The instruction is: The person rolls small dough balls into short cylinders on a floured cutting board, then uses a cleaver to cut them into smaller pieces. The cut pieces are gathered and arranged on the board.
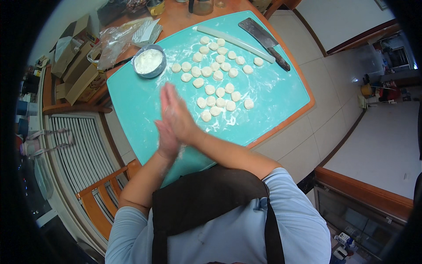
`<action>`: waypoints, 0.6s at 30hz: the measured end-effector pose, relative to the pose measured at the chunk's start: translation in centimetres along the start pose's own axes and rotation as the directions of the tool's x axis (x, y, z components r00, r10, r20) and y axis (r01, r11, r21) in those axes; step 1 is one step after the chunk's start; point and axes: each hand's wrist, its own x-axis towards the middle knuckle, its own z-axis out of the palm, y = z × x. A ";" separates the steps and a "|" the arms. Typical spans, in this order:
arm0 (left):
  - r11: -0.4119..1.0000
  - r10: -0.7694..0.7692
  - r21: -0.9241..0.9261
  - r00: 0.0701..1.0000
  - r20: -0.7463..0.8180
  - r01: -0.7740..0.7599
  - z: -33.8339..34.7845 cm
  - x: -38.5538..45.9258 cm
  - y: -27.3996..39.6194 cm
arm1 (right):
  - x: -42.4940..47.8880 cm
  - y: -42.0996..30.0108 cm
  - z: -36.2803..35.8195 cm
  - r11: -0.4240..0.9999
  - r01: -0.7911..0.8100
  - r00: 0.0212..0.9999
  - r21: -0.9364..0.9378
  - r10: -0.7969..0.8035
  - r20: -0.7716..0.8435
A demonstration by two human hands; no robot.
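Observation:
My left hand [167,138] and my right hand [179,115] are pressed palm to palm above the left part of a turquoise silicone mat [138,99]. Both are blurred, and whether anything lies between the palms is hidden. Right of them, several small flattened dough pieces [220,102] lie on the mat, with a further cluster of dough pieces [215,66] beyond. A blue-grey bowl [159,70] of white flour [148,61] stands past my fingertips. Flour is smeared over the mat.
A pale rolling pin [235,43] and a cleaver [258,33] lie at the mat's far right. Beyond the bowl are a plastic bag [113,41] and a yellow mug [156,8]. Cardboard boxes [77,69] are at left, above a wooden chair [99,201].

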 end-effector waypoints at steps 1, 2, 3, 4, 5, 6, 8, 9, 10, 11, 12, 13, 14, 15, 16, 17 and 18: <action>1.000 -0.005 0.009 0.999 0.033 0.005 0.4 -0.8 -0.6 | 1.0 -0.1 -0.8 0.999 -0.029 0.999 0.017 0.029 -0.035; 0.999 -0.016 -0.036 0.996 0.083 0.019 0.8 -1.2 -0.9 | 1.3 -0.4 -1.5 1.000 0.009 0.999 0.004 -0.009 -0.038; 1.000 0.004 -0.022 0.997 0.077 -0.003 0.9 -0.5 -0.5 | 0.9 -0.4 -1.3 0.996 0.055 0.998 -0.069 -0.057 -0.026; 1.000 0.026 -0.004 0.998 0.065 -0.026 0.6 0.6 0.2 | -0.1 -0.3 -0.4 0.985 0.101 0.995 -0.138 -0.103 -0.005; 0.999 0.048 0.013 0.997 0.054 -0.049 0.2 1.7 0.8 | -1.1 -0.4 0.2 0.968 0.147 0.989 -0.205 -0.147 0.019; 1.000 0.018 0.023 0.993 -0.114 -0.016 -0.3 2.5 1.3 | -1.7 -0.7 0.6 0.974 0.150 0.989 -0.169 -0.147 0.029; 0.998 0.012 -0.054 0.999 -0.047 -0.015 0.7 2.1 1.5 | -2.4 -1.2 1.0 0.984 0.152 0.988 -0.097 -0.148 0.047; 0.997 0.017 -0.079 0.999 -0.029 -0.019 0.9 1.5 1.7 | -1.8 -1.1 0.9 0.991 0.110 0.994 -0.078 -0.109 0.015; 0.996 0.069 0.045 0.994 0.079 -0.073 1.0 0.7 1.1 | -0.5 -0.8 -0.1 0.996 0.063 0.998 -0.070 -0.064 -0.019; 1.000 -0.016 -0.016 1.000 0.010 0.016 0.8 -0.6 -0.4 | 0.7 -0.5 -0.9 0.998 0.016 0.998 -0.059 -0.019 -0.052; 0.991 -0.103 -0.090 0.993 -0.050 0.099 1.0 -1.6 -1.9 | 1.2 -0.1 -1.7 0.997 0.004 0.998 -0.076 -0.008 -0.055; 0.990 -0.134 -0.040 0.991 0.014 0.135 0.1 -0.9 -2.0 | 0.8 0.0 -1.3 0.994 0.059 0.997 -0.096 -0.064 -0.050; 0.997 -0.055 -0.055 0.998 0.004 0.055 -0.7 0.3 -2.0 | -0.1 -0.1 -0.3 0.987 0.115 0.992 -0.116 -0.120 -0.043; 0.997 0.024 -0.077 1.000 -0.009 -0.025 -1.2 2.1 -1.4 | -1.3 -0.1 0.7 0.976 0.167 0.984 -0.141 -0.173 -0.031; 0.994 0.052 -0.095 0.999 0.003 -0.051 -0.9 2.5 -0.7 | -2.5 -0.6 1.4 0.969 0.193 0.981 -0.153 -0.191 0.023; 0.991 0.078 -0.114 0.997 0.014 -0.076 -0.5 2.9 0.0 | -2.5 -0.3 1.1 0.969 0.151 0.988 -0.194 -0.153 0.009; 0.991 0.063 -0.121 0.997 0.036 -0.058 0.4 2.2 0.8 | -1.8 -1.1 0.7 0.969 0.118 0.993 -0.219 -0.119 0.008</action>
